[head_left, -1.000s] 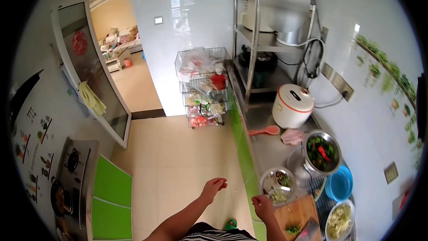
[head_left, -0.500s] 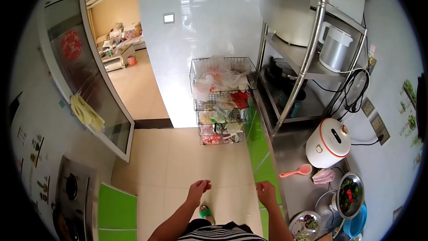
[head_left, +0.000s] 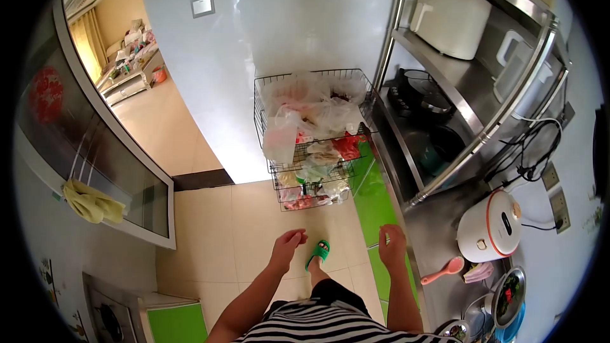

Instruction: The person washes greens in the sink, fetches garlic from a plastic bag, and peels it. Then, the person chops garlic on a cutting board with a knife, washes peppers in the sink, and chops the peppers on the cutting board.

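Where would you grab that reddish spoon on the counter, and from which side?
I'd grip the slim handle of the spoon, coming from the front edge of the counter with the right hand. The handle points that way, while the broad bowl sits near the rice cooker and pink cloth.

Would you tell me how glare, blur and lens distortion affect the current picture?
Head view: strong wide-angle distortion, with black rounded corners and the metal shelf rack leaning outward; pale glare streaks on the glossy wall; soft reflections on the glass door; the left hand and right hand slightly soft, though their outlines remain readable.
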`<control>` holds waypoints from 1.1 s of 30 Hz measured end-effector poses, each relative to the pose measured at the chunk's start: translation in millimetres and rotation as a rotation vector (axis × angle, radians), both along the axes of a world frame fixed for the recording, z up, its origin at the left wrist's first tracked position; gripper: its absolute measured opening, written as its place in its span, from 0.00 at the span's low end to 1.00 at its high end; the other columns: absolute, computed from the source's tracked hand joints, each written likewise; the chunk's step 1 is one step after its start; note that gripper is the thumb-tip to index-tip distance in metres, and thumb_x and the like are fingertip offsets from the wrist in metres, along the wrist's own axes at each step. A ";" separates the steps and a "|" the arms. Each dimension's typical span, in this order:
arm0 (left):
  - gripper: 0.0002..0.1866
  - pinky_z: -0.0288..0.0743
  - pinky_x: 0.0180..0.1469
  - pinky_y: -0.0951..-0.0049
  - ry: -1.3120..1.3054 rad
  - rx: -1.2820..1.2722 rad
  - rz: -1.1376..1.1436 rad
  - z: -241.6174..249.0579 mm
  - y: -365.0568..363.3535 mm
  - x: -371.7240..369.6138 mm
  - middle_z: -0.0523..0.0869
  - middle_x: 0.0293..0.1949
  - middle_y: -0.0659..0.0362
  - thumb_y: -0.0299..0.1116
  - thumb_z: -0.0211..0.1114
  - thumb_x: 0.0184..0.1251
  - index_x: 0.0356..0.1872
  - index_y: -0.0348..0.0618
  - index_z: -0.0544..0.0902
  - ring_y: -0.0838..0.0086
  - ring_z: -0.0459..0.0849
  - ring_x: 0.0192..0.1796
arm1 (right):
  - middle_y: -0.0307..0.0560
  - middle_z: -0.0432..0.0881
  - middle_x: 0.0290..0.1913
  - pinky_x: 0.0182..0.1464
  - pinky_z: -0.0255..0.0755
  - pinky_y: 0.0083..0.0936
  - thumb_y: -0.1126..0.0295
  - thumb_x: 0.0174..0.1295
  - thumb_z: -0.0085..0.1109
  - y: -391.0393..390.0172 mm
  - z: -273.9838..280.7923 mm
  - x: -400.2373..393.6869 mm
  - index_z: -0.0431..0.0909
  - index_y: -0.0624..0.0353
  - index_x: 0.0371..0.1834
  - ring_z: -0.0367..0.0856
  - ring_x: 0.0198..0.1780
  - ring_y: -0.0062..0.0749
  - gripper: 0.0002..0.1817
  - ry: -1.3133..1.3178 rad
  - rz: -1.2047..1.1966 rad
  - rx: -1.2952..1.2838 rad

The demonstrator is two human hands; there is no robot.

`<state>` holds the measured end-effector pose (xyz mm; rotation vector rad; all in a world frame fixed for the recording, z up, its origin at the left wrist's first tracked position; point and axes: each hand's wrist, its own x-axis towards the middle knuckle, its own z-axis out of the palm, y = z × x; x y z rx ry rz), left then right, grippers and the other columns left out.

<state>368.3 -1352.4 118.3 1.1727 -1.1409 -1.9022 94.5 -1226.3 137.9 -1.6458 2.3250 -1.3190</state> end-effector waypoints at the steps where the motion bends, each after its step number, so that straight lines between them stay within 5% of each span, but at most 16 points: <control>1: 0.17 0.71 0.53 0.73 0.019 -0.008 -0.003 2.9 -17.4 -4.3 0.85 0.44 0.58 0.36 0.55 0.72 0.54 0.37 0.79 0.74 0.81 0.47 | 0.53 0.81 0.39 0.44 0.73 0.39 0.77 0.56 0.59 -19.4 -3.6 -10.9 0.78 0.62 0.36 0.79 0.42 0.50 0.05 0.073 -0.026 -0.018; 5: 0.17 0.72 0.53 0.73 0.017 -0.037 0.034 27.0 -92.4 -28.9 0.84 0.46 0.56 0.34 0.55 0.72 0.56 0.36 0.77 0.73 0.81 0.48 | 0.50 0.81 0.44 0.51 0.69 0.41 0.76 0.56 0.58 -113.0 13.5 -49.4 0.79 0.59 0.42 0.78 0.48 0.48 0.10 0.167 -0.032 -0.014; 11: 0.17 0.70 0.58 0.74 0.002 -0.206 0.105 50.4 -201.6 -75.9 0.84 0.48 0.54 0.30 0.54 0.72 0.58 0.33 0.75 0.73 0.80 0.51 | 0.51 0.81 0.41 0.47 0.72 0.39 0.76 0.56 0.58 -262.4 46.2 -79.4 0.79 0.61 0.41 0.79 0.44 0.49 0.10 0.099 0.113 -0.087; 14: 0.17 0.71 0.57 0.77 -0.056 -0.275 0.056 40.6 -232.7 -90.4 0.84 0.48 0.54 0.30 0.55 0.72 0.58 0.33 0.75 0.75 0.80 0.51 | 0.54 0.80 0.44 0.49 0.72 0.38 0.76 0.56 0.59 -324.2 46.3 -83.9 0.78 0.63 0.43 0.79 0.45 0.52 0.11 -0.184 0.195 -0.085; 18: 0.16 0.72 0.53 0.74 -0.211 -0.474 -0.042 39.1 -278.2 -110.7 0.84 0.48 0.55 0.32 0.58 0.70 0.55 0.38 0.78 0.72 0.82 0.49 | 0.52 0.80 0.45 0.52 0.70 0.38 0.72 0.54 0.62 -390.3 16.2 -89.1 0.78 0.61 0.46 0.78 0.48 0.50 0.15 -0.102 0.166 -0.079; 20: 0.17 0.71 0.56 0.68 -0.299 -0.636 -0.103 45.3 -300.8 -121.4 0.83 0.50 0.54 0.31 0.59 0.67 0.55 0.40 0.78 0.65 0.80 0.53 | 0.52 0.79 0.48 0.56 0.64 0.45 0.70 0.54 0.63 -415.3 8.0 -78.0 0.77 0.59 0.48 0.75 0.54 0.45 0.18 -0.100 0.073 -0.032; 22: 0.18 0.66 0.60 0.61 -0.565 -1.084 -0.267 68.3 -320.5 -131.8 0.80 0.53 0.53 0.31 0.61 0.64 0.55 0.40 0.77 0.60 0.76 0.57 | 0.50 0.79 0.48 0.57 0.62 0.48 0.70 0.53 0.63 -433.9 0.3 -59.0 0.77 0.57 0.49 0.74 0.55 0.43 0.18 0.008 -0.050 0.003; 26: 0.21 0.54 0.66 0.53 -0.703 -1.384 -0.495 56.9 -359.6 -131.1 0.81 0.52 0.55 0.39 0.60 0.65 0.57 0.45 0.75 0.62 0.76 0.56 | 0.42 0.80 0.46 0.56 0.56 0.53 0.69 0.52 0.63 -449.7 -13.4 -74.2 0.78 0.51 0.48 0.73 0.55 0.37 0.17 0.064 -0.102 0.301; 29: 0.25 0.56 0.64 0.49 -0.915 -1.135 -0.860 54.4 -379.9 -114.5 0.82 0.47 0.58 0.44 0.60 0.64 0.60 0.45 0.73 0.66 0.78 0.53 | 0.39 0.82 0.43 0.54 0.58 0.48 0.65 0.50 0.66 -442.7 -21.2 -101.8 0.81 0.47 0.46 0.75 0.52 0.37 0.17 -0.020 -0.190 0.329; 33: 0.23 0.59 0.61 0.52 -0.904 -1.274 -0.928 43.5 -386.1 -106.0 0.83 0.41 0.60 0.48 0.59 0.64 0.54 0.46 0.76 0.69 0.80 0.47 | 0.44 0.81 0.44 0.56 0.60 0.44 0.63 0.46 0.70 -428.7 26.6 -77.8 0.80 0.52 0.46 0.75 0.52 0.39 0.21 -0.116 -0.171 0.285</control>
